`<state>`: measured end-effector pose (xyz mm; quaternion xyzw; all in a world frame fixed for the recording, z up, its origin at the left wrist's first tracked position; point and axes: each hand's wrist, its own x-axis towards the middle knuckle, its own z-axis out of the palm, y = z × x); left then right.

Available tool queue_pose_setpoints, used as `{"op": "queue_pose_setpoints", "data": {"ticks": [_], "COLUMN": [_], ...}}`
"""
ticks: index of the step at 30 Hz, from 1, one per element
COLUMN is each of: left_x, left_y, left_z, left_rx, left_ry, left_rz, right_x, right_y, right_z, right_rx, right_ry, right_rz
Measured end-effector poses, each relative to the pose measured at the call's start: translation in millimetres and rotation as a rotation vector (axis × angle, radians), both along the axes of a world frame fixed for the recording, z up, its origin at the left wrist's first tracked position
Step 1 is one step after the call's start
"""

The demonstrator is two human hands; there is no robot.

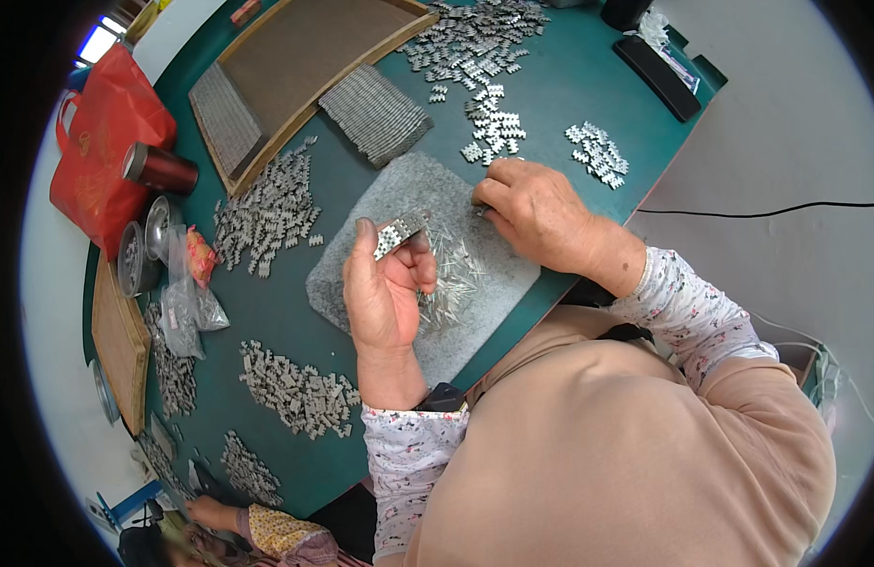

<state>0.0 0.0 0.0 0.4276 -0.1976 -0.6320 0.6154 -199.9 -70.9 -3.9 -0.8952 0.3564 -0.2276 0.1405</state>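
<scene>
My left hand point(388, 300) is closed around a short row of small toothed metal plates point(400, 234), held between the thumb and fingers above a grey felt mat point(366, 203). A heap of thin, needle-like metal pins point(451, 274) lies on the mat, partly behind that hand. Over the mat's far right part, my right hand point(543, 215) has its thumb and fingers pinched together. Whatever sits in that pinch is too small and hidden to name. Just beyond the right hand, loose silvery toothed plates point(493, 123) lie scattered on the green table point(560, 80).
Darker metal pieces are heaped at left point(267, 208) and nearer point(300, 392). A wooden tray point(304, 71) and a block of stacked rows point(375, 113) lie beyond the mat. A red bag point(115, 142), tumbler point(161, 168) and black case point(656, 77) stand around. Another person's hand point(213, 513) works at lower left.
</scene>
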Motion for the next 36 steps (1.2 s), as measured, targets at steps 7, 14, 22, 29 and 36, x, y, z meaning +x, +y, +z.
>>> {"op": "queue_pose_setpoints", "data": {"ticks": [7,14,22,29,36], "left_x": [-6,-8,-10,-8,0], "left_y": [2,3,4,3,7], "left_z": [0,1,6,8,17], "left_rx": [-0.026,-0.023,-0.060,-0.101,-0.111], "left_ry": [0.051,-0.288,-0.381,-0.487,-0.479], "left_rz": [-0.002,0.041,0.099,0.057,0.045], "right_x": [1,12,39,44,37], "right_y": [2,1,3,7,-6], "right_z": [2,9,17,15,28], "right_rx": [-0.051,0.169,0.388,0.341,0.386], "right_ry": [-0.025,-0.245,-0.544,-0.594,-0.514], "right_rz": [-0.012,0.063,0.125,0.087,0.183]}}
